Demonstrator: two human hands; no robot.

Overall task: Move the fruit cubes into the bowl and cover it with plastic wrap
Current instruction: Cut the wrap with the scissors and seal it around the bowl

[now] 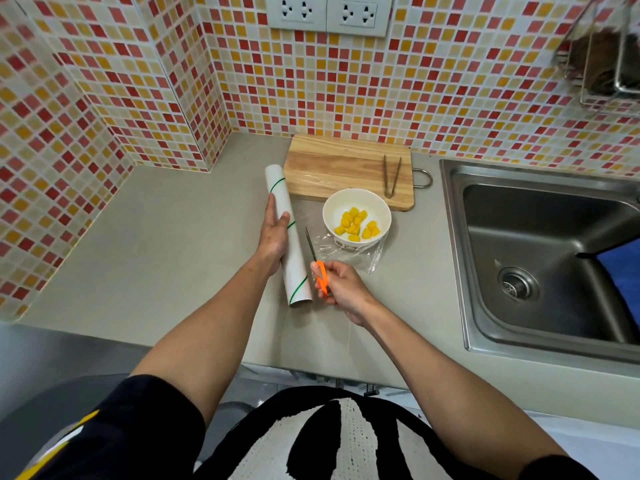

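Grey tabletop (156,258) is carrying everything, with a steel sink (540,258) lying at its right. Against the tiled wall, a wooden cutting board (332,168) is holding metal tongs (391,176). A roll of plastic wrap (287,233) is lying under the left hand (275,233), whose grip is pressing flat along it. Just beside it, a white bowl (356,206) is holding the yellow fruit cubes (356,225) and sitting on a clear sheet of wrap (363,254). The right hand (341,285) is gripping orange-handled scissors (318,265), fingers closed around them.
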